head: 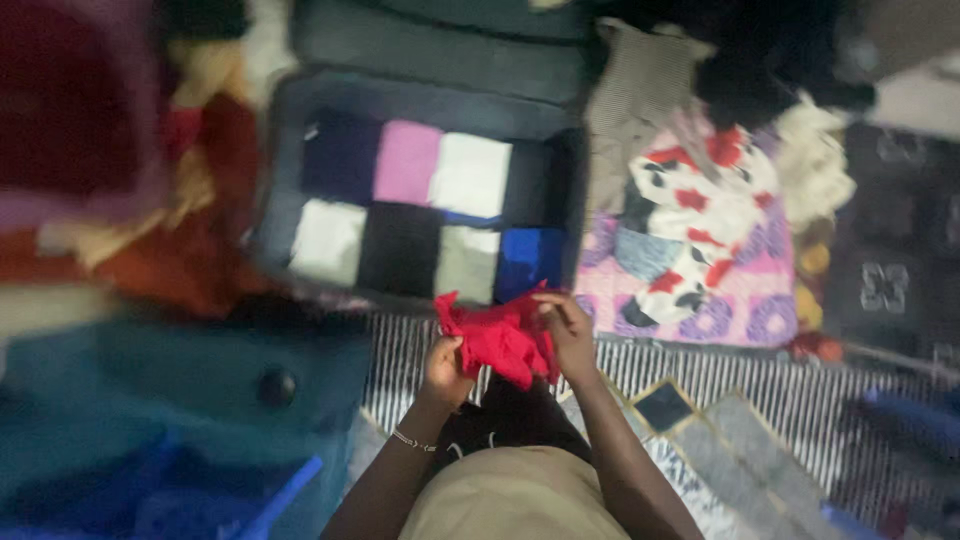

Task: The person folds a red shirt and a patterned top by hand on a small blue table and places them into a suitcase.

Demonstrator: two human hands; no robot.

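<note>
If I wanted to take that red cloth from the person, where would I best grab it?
Probably the loose corner of the red cloth that sticks up at its upper left, coming from above on the organizer's side. The left hand and right hand pinch its lower left and right edges, so that corner is free.

A single head-worn camera looks steeply down from above the person's lap, facing forward over the knees to the floor ahead. It sits close: the forearms enter from the bottom edge, and the divided organiser box [420, 205] fills the upper middle. The whole frame is motion-blurred. No second view overlaps it.
</note>
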